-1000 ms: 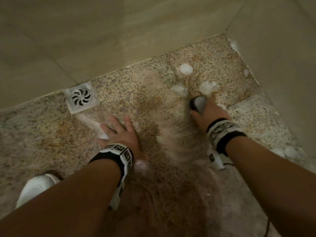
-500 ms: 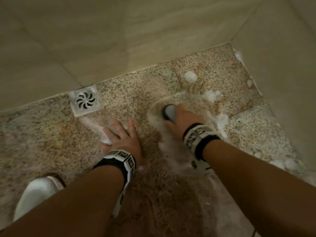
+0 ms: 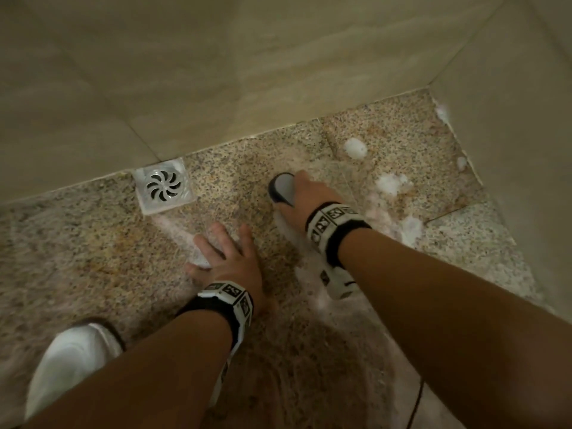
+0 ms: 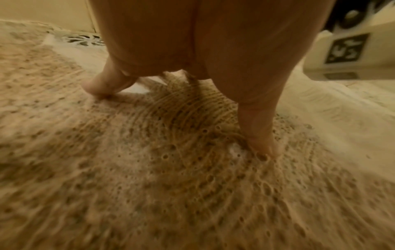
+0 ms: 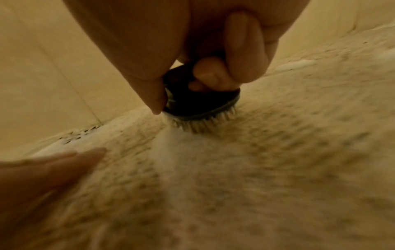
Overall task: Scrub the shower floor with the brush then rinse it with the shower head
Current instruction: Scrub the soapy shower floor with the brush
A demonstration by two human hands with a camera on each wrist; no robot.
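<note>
Count, head view:
- hands: 2, left hand (image 3: 230, 261) flat on floor, right hand (image 3: 305, 195) gripping brush
- brush (image 3: 282, 189): 1
- floor drain (image 3: 164, 185): 1, square, swirl grate
- wristbands with printed markers: 2, left wristband (image 3: 229, 297), right wristband (image 3: 332, 222)
- white shoe (image 3: 72, 363): 1 in view, lower left
- foam clumps: 2 distinct ones, one (image 3: 355, 148) near corner, one (image 3: 390, 183) below it; rest smeared, can't count
- wall faces: 2, meeting at corner (image 3: 430, 85)
</note>
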